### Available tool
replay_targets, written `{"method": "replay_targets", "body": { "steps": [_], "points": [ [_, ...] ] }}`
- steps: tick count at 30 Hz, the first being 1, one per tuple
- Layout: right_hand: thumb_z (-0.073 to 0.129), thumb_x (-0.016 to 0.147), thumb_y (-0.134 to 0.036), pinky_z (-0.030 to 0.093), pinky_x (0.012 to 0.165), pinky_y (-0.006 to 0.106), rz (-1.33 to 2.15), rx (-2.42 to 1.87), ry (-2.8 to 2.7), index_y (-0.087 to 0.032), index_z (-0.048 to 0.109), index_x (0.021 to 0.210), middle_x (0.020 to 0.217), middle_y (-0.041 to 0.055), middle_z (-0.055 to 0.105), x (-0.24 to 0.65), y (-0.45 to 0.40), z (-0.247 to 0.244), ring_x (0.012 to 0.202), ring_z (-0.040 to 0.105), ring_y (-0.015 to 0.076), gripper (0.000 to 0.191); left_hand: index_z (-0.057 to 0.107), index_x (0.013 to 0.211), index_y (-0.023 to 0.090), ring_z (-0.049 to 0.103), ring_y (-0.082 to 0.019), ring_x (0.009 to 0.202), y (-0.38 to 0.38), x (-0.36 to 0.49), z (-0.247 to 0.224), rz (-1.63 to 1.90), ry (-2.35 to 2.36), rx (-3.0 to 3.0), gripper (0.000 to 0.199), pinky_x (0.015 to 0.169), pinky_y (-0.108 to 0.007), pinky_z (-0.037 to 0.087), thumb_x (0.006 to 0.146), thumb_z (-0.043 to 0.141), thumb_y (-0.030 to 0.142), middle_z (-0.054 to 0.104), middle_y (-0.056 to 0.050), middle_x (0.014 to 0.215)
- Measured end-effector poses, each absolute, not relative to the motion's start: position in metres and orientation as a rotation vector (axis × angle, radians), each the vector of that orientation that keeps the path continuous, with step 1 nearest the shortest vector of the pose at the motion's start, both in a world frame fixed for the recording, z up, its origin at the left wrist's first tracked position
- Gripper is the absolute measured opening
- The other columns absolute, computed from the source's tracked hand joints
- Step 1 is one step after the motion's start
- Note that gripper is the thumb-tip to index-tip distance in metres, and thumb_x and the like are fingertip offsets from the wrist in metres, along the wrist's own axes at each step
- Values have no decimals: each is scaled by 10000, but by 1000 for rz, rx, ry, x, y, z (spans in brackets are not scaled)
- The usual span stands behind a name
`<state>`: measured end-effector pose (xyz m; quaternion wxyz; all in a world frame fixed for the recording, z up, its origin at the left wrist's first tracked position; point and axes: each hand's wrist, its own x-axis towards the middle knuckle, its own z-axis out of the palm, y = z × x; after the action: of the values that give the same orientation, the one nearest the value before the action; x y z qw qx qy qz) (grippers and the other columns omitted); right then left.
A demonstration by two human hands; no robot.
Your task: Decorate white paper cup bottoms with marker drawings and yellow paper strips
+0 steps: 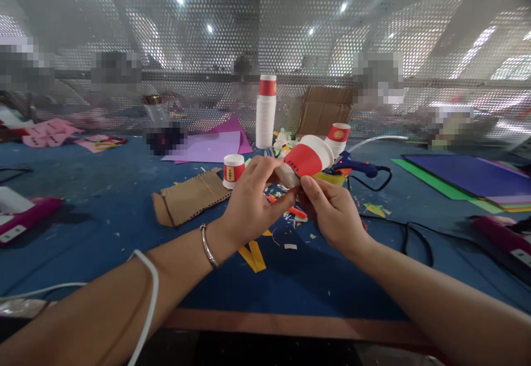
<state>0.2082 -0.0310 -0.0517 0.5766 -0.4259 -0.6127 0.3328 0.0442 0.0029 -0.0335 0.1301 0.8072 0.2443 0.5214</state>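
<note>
Both hands hold a red and white paper cup (306, 158) in front of me, tilted with its wide white rim up to the right. My left hand (259, 197) pinches the cup's lower left end, where something pale or clear shows between the fingers; I cannot make out what. My right hand (332, 205) is closed on the cup's underside, thumb at its lower edge. Another red and white cup (234, 171) stands upside down just left of my left hand. Behind the held cup, a further tilted stack of cups (338, 139) is partly hidden.
A tall cup stack (266, 120) rises at the back. Cardboard (193, 197) and purple sheets (211, 147) lie left. A blue glue gun (359, 165) with a cord and coloured sheets (464, 175) lie right. Paper scraps litter the blue table (298, 288). A white cable crosses my left forearm.
</note>
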Motion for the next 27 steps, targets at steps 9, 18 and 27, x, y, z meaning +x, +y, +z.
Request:
{"method": "replay_targets", "body": {
  "steps": [9,18,27],
  "points": [
    [518,944,-575,258,432,230,745,-1002,-1473,-195,502,672,614,-28,426,209,-33,-43,519,349,89,468,538,1037,203,697,-160,798,1,58,-28,1361,574,1581,342,727,-319,604,821,747,366,697,-35,926],
    [508,952,-570,239,439,233,731,-996,-1497,-193,462,643,588,-38,376,209,-36,-46,519,310,87,489,546,1113,208,689,-199,937,-3,49,-29,1474,555,1905,378,855,-359,595,804,762,229,681,-69,1026],
    [523,941,-574,229,425,225,746,-1008,-1457,-195,478,645,578,-39,365,209,-32,-53,514,301,90,482,568,1152,231,657,-246,992,6,45,-40,1482,635,2157,416,868,-427,591,787,767,216,658,-85,1069]
  ]
}}
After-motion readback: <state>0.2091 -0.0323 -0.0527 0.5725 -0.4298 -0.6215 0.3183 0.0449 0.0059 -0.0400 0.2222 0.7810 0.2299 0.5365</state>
